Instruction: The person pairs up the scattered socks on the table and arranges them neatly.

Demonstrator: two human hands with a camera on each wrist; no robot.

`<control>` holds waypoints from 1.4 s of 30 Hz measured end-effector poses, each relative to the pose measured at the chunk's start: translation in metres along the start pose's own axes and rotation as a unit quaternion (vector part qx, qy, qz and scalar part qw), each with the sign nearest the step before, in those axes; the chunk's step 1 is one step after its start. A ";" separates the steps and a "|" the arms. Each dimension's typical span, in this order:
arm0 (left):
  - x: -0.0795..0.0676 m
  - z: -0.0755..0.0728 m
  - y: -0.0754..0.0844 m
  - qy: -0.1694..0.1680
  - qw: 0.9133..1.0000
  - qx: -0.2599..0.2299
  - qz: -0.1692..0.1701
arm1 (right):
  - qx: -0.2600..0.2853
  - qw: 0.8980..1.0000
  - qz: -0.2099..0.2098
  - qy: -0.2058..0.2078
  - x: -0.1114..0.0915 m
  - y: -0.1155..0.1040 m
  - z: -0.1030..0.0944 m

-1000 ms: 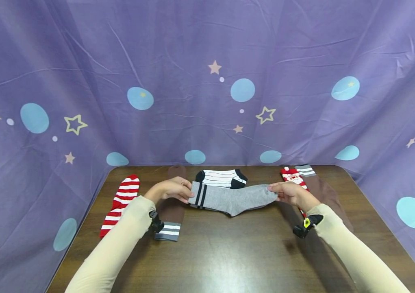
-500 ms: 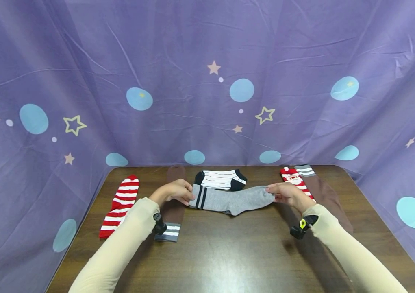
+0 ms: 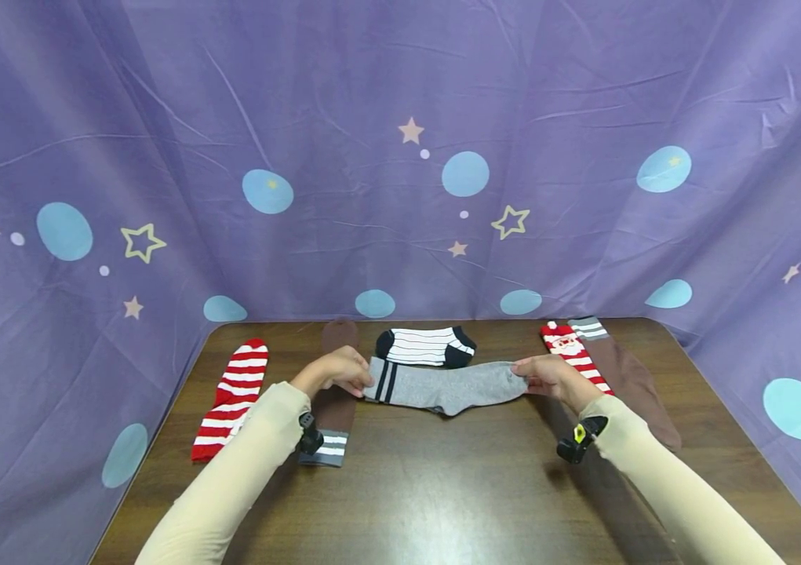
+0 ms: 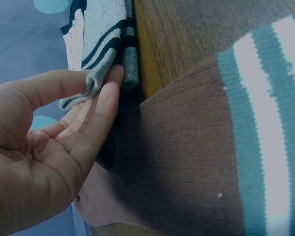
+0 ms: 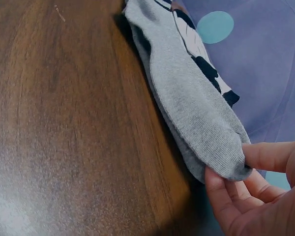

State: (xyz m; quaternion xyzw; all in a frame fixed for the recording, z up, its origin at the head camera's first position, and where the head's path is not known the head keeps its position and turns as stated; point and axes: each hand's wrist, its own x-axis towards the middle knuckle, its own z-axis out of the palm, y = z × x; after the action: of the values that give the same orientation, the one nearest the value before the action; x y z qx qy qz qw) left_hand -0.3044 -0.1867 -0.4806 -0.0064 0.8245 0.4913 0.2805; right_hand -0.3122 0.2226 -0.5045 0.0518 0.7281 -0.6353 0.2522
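A grey sock [image 3: 453, 386] with two black bands near its cuff stretches sideways between both hands, close over the table. My left hand [image 3: 338, 370] pinches the cuff between thumb and fingers; the left wrist view shows the folded cuff edge [image 4: 93, 83] in that grip. At the other end, my right hand [image 3: 554, 375] pinches the toe, thumb on top and fingers beneath. A second grey layer shows under the upper one in the right wrist view. Just behind lies a white ankle sock [image 3: 421, 346] with thin black lines and black heel and toe.
A brown sock [image 3: 339, 408] with a grey-and-white cuff lies under my left hand. Further left is a red-and-white striped sock [image 3: 234, 392]. At right, a Santa sock [image 3: 573, 349] lies beside another brown sock [image 3: 629, 377]. A purple curtain [image 3: 400, 196] borders the table's back edge.
Both hands keep their pinch on the grey sock. It has come down slightly toward the table and nearer to me, showing more of the white ankle sock; the right hand shifted a little left.
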 end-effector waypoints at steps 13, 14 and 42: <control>0.002 0.002 0.007 0.041 0.997 0.008 -0.061 | -0.051 0.997 -0.004 0.057 0.002 -0.005 0.005; 0.002 0.002 0.008 0.042 0.997 0.011 -0.066 | -0.054 0.997 -0.003 0.059 0.002 -0.005 0.005; -0.002 0.011 0.018 0.087 0.989 0.077 -0.093 | -0.136 0.984 0.008 0.114 0.003 -0.006 0.009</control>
State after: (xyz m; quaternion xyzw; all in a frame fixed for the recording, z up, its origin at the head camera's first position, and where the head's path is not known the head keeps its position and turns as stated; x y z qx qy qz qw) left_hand -0.3031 -0.1690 -0.4692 -0.1041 0.8772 0.3953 0.2517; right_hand -0.3146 0.2125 -0.5014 0.0946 0.8315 -0.5179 0.1773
